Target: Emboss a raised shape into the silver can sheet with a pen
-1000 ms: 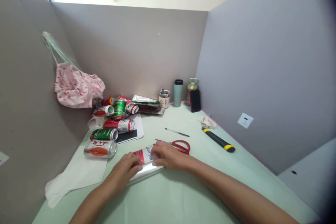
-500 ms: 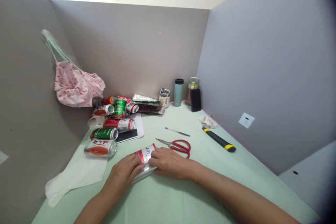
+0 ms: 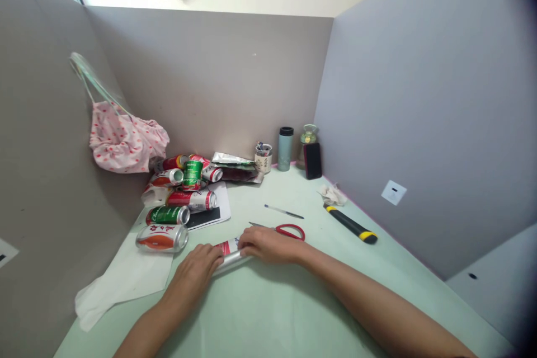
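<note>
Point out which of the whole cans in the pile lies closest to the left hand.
The silver can with the orange-red label, on its side at the front of the pile. It lies just beyond the left hand; the green can and the others sit farther back.

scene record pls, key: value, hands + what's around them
left hand: flat on the cut can sheet, near end
right hand: pressing the sheet's far end
sheet: red and silver, lying on the green desk
scissors: red handles, just behind the right hand
cans: piled at back left
utility knife: yellow and black, right side
pen: beyond the scissors
</note>
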{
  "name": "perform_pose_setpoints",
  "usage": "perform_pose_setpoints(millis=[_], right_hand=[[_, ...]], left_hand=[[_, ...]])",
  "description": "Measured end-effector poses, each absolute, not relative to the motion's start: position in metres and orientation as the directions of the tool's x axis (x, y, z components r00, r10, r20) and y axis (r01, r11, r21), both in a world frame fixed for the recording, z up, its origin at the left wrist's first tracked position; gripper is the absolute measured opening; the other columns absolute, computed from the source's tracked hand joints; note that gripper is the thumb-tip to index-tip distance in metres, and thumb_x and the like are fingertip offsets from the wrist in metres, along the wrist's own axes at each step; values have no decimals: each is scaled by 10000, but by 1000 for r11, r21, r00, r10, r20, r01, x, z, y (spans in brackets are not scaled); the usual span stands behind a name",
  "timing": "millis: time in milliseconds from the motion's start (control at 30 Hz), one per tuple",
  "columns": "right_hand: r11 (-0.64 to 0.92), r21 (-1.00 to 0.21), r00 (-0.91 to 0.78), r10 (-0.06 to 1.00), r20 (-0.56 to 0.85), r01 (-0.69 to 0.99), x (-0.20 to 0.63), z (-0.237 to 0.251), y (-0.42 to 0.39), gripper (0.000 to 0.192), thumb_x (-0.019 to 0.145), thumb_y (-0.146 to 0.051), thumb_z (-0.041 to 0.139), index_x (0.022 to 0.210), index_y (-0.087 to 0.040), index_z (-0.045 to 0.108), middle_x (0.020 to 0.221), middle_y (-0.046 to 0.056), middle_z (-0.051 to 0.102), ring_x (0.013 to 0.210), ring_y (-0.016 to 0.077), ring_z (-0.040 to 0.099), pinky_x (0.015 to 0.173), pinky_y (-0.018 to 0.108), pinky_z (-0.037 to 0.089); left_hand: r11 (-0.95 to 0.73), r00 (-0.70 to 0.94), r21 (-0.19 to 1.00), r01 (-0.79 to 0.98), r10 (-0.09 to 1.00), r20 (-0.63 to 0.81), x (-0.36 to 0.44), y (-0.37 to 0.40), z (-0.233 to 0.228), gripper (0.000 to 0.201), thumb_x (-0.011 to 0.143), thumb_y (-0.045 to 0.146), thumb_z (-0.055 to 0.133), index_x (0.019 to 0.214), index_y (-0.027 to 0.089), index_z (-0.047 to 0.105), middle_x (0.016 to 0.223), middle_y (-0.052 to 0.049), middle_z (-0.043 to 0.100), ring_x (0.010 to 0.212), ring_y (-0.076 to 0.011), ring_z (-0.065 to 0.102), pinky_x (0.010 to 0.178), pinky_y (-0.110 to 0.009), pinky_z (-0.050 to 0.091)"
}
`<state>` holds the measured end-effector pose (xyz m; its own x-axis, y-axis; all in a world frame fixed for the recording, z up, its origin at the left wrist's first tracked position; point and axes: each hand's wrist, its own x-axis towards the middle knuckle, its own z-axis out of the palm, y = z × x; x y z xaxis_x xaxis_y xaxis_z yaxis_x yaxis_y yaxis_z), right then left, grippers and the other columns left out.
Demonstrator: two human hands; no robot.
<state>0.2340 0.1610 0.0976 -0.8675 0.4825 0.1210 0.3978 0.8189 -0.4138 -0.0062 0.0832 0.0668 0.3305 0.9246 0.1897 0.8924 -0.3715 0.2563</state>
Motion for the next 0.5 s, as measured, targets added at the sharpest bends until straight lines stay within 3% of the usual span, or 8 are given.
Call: perform_pose_setpoints(millis=[200,300,400,500], right_hand=[[763,-482,-827,547,126,431,230,86,167,211,1041,-262,479,986,-180,665,943,58,630,935,209,596,806,294,440],[751,-496,-817,561,132,435,230,86,165,237,1053,-280,458,976,-184,661,951,53,600,928,202,592,807,293,440],[746,-496,-810,571,135,444,231,88,164,215,1049,-270,471,988,-185,659,950,51,589,933,203,587,799,290,439],[741,-486,-799,586,132,463,229,87,164,199,1044,-284,498,983,-181,657,933,49,582,918,199,585,778,281,432]], left_hand=[[-358,321,142,923,919,228,-7,101,62,188,974,354,611,982,169,639,964,-18,649,850,-162,636,775,-361,548],[-351,314,120,929,916,248,-2,102,59,223,976,353,611,1106,173,630,1033,-34,660,895,-180,654,811,-393,560],[-364,327,115,924,911,253,11,94,50,298,1008,281,528,1287,185,565,1197,-82,658,1089,-231,643,959,-475,520],[-370,340,119,921,915,216,28,84,38,486,973,306,527,1424,136,470,1479,-177,511,1386,-315,457,1146,-556,362]])
